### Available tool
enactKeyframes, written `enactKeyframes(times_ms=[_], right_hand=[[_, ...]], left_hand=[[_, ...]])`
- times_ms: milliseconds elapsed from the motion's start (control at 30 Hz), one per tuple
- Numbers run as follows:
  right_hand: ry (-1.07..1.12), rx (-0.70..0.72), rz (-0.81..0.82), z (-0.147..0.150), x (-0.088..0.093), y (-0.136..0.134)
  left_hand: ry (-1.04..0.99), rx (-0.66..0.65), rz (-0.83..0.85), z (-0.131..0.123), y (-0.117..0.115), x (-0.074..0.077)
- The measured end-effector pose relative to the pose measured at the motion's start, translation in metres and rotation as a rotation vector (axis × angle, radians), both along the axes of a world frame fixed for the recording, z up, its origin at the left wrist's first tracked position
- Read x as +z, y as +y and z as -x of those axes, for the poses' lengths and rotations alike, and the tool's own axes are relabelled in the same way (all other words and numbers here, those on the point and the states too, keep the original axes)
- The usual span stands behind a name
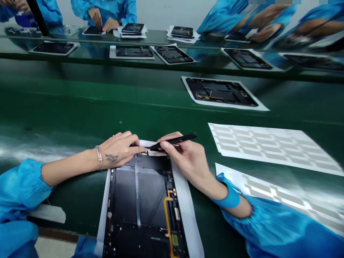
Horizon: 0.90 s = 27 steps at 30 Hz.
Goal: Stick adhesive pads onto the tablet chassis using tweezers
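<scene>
An opened tablet housing [150,200], black with a yellow-orange flex cable [166,211], lies on a white sheet [192,215] in front of me. My left hand [119,148] is closed over its far left corner, fingers bent and thumb pressed near the top edge. Between the thumb and fingers of my right hand [188,157] is a pair of black tweezers [177,139]. Their tips point left and meet the housing's top edge beside my left fingertips. A small pale strip [157,153] lies just under the tips; the exact contact is hidden.
Two white sheets of grey stickers, one farther [271,145] and one nearer [268,190], lie at right. Another tablet housing [223,93] rests beyond them. Several more line a raised glossy ledge [94,64]. Co-workers in blue sleeves [80,10] work across the bench. A whitish strip [49,213] lies at left.
</scene>
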State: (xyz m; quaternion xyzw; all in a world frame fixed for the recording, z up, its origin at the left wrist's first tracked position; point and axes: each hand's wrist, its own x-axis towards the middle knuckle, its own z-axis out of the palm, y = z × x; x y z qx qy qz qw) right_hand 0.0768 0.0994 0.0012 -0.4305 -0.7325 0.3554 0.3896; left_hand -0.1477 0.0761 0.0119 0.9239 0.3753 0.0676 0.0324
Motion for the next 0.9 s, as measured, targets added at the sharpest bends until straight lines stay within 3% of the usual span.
enactKeyframes(times_ms=[167, 433, 667, 900], right_hand=[[-0.024, 0.023, -0.029, -0.001, -0.002, 0.000], [-0.042, 0.153, -0.288, 0.000, -0.001, -0.007], [-0.018, 0.062, -0.148, -0.015, -0.001, -0.007], [-0.190, 0.268, -0.558, -0.040, -0.001, -0.017]], left_hand=[[0.013, -0.002, 0.008, -0.001, 0.001, 0.000], [0.049, -0.018, -0.011, -0.001, 0.002, 0.001], [-0.016, -0.057, -0.028, 0.002, 0.003, -0.002], [-0.087, -0.114, -0.032, -0.002, 0.008, -0.004]])
